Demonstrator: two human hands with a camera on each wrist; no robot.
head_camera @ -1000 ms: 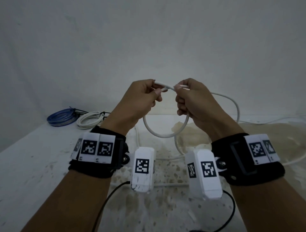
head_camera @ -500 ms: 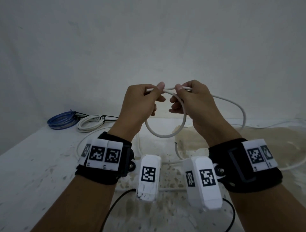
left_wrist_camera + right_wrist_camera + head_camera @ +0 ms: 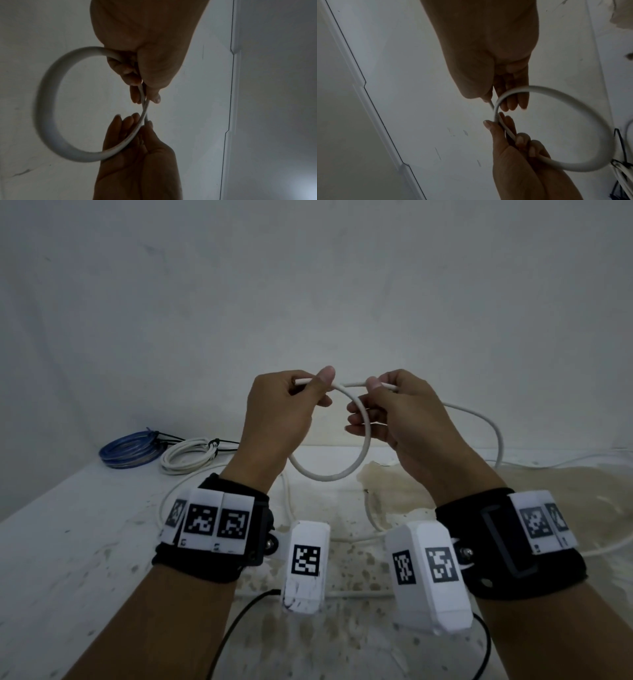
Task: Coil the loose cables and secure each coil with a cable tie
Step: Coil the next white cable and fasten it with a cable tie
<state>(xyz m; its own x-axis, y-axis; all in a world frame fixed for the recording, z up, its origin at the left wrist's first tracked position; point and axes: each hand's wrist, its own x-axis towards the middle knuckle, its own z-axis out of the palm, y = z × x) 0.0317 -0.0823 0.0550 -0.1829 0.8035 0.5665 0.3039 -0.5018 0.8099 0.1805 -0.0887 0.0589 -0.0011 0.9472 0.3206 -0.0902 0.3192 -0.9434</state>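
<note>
Here, left hand (image 3: 277, 409) gripping white cable (image 3: 356, 460) loop, right hand (image 3: 394, 412) pinching it, lower fingers apparently loose.

A white table (image 3: 68, 542), speckled and scuffed, carries a broad brownish stain (image 3: 411, 491) over its right half. A plain pale wall (image 3: 308, 285) rises behind the table's far edge. Thin black cords (image 3: 233, 628) cross the table's near edge.
</note>
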